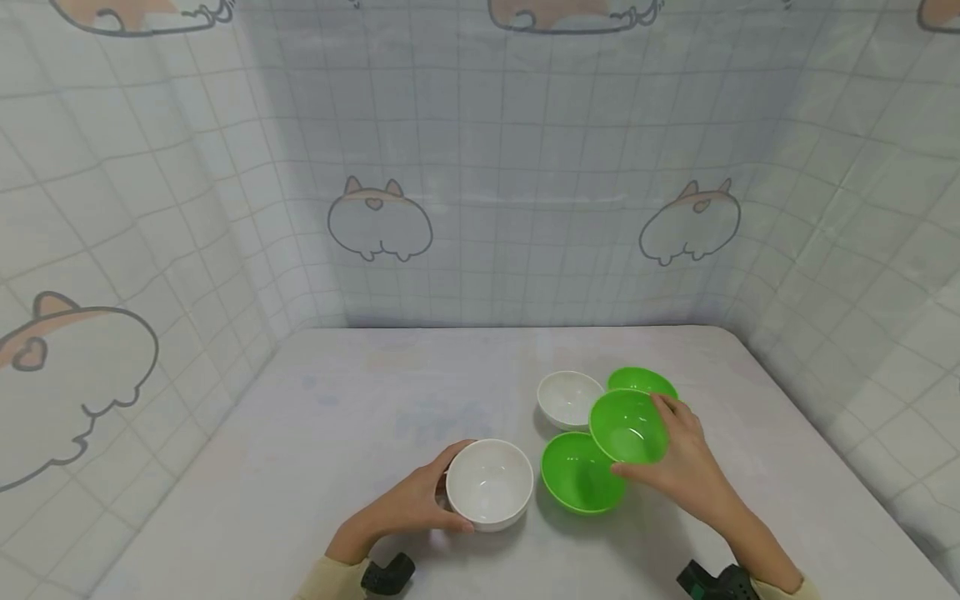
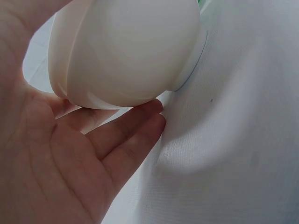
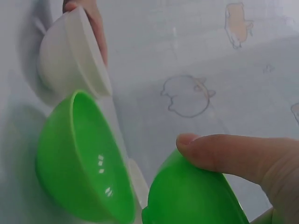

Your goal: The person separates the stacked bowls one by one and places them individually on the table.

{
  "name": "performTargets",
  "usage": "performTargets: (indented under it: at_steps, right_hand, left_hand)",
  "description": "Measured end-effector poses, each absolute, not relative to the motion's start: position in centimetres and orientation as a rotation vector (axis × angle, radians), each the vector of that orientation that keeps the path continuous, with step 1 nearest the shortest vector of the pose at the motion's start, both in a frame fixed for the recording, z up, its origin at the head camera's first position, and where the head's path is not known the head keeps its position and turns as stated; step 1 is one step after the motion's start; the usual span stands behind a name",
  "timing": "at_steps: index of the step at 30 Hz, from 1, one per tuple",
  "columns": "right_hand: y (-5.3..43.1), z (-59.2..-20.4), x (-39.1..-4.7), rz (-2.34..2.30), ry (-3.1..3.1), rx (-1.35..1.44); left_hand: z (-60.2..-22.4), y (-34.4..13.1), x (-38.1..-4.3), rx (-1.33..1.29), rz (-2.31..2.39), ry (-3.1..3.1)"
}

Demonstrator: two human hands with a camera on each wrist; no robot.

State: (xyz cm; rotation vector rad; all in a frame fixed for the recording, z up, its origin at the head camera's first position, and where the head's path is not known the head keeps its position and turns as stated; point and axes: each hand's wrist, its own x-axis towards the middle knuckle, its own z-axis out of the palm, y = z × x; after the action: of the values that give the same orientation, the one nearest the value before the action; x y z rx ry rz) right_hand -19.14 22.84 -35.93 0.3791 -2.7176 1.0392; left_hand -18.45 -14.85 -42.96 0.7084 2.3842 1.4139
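My left hand (image 1: pixel 431 500) grips a white bowl (image 1: pixel 491 485) from its left side, thumb at the near side and fingers at the far side. In the left wrist view the bowl's outer wall (image 2: pixel 126 51) lies against the fingers, its foot at the cloth. A green bowl (image 1: pixel 628 427) is pinched at its right side by my right hand (image 1: pixel 686 458). This bowl is raised and overlaps the rim of a second green bowl (image 1: pixel 581 475) standing on the table. In the right wrist view the thumb presses on the raised bowl (image 3: pixel 191 196).
Behind the raised bowl stands a third green bowl (image 1: pixel 643 380), partly hidden. Left of it is another white bowl (image 1: pixel 568 400). A white cloth covers the table (image 1: pixel 300 433), and a patterned grid curtain (image 1: pixel 525 167) surrounds its back and sides.
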Motion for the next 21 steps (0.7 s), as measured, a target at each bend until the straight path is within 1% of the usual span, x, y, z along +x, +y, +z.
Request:
performTargets:
  at_steps: [9, 21]
  right_hand:
    - [24.9, -37.5, -18.9, 0.995, -2.703, 0.332]
    - [26.1, -40.2, -19.0, 0.999, -2.687, 0.252]
  left_hand:
    - [-43.1, -14.9, -18.6, 0.725, 1.44, 2.353]
    - [-43.3, -15.1, -18.5, 0.762, 1.4, 2.397]
